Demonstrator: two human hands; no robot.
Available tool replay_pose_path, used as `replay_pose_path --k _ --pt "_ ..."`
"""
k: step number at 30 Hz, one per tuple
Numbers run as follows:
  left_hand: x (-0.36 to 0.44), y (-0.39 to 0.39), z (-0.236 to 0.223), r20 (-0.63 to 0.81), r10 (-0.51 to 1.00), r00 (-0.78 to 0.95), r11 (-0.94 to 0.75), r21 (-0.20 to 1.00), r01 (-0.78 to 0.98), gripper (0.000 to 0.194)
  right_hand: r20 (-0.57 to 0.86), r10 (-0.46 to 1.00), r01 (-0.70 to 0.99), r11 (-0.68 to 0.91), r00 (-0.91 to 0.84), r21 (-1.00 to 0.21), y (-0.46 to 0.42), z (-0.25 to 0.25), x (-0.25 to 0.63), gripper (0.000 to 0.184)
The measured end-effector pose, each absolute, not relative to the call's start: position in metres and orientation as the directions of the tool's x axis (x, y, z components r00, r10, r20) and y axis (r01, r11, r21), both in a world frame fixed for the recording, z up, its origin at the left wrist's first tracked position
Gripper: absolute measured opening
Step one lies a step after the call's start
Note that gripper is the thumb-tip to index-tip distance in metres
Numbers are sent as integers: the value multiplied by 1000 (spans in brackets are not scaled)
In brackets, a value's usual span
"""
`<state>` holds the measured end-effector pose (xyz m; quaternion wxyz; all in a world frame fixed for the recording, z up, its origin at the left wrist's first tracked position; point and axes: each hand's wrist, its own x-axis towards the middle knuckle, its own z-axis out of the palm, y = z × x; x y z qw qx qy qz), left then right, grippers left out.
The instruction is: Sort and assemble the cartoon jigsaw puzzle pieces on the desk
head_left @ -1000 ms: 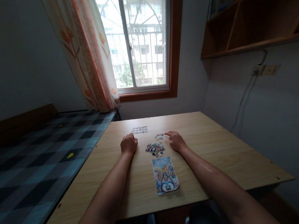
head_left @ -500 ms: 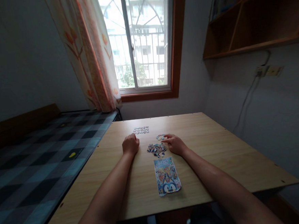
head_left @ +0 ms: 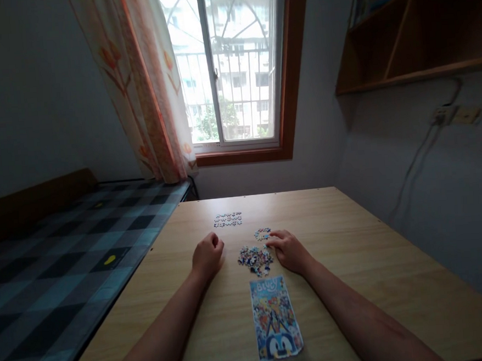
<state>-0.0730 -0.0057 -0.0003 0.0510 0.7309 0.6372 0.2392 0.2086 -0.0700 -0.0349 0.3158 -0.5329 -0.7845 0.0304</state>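
Observation:
My left hand [head_left: 208, 255] rests on the table as a closed fist, left of the puzzle pieces; nothing shows in it. My right hand [head_left: 287, 250] is on the right side with its fingers stretched apart. Its fingertips are at the gap between a small ring of joined jigsaw pieces [head_left: 262, 234] and a heap of loose jigsaw pieces [head_left: 255, 260]. A piece lies by the lower fingertip; I cannot tell whether they touch. Several pieces stand in neat rows [head_left: 228, 220] farther back. Nearer to me lies a colourful picture sheet [head_left: 275, 318] with a blue cartoon face.
Everything lies on a pale wooden table [head_left: 345, 250]. A bed with a checked cover [head_left: 85, 257] runs along the left. Behind are a window [head_left: 242, 81] and a flowered curtain [head_left: 144, 88]. A wooden shelf [head_left: 415, 75] hangs at the right, above a socket with a cable [head_left: 443, 115].
My right hand has moved left to the ring, then slightly down toward the heap, fingers spreading. The left fist stays about where it was. The camera has tilted and shifted slightly.

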Motion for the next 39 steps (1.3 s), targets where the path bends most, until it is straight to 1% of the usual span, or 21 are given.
replay_pose_path --k 5,16,22,30,39 --pt "-72 -10 0 216 971 105 -179 362 915 16 446 882 850 348 -153 -395 -70 -38 210 27" --pt "-70 -13 1 193 970 147 -207 340 917 15 422 904 893 240 -63 -380 -79 -32 210 19" --pt "-71 -11 -2 195 970 148 -209 342 916 15 427 904 920 179 -14 -349 -84 -26 208 12" --pt "-68 -14 -2 185 972 145 -203 348 915 15 380 923 927 96 52 -361 -83 -28 208 15" --pt "-67 -18 2 181 970 160 -213 332 919 15 351 931 943 28 97 -333 -84 -25 211 16"
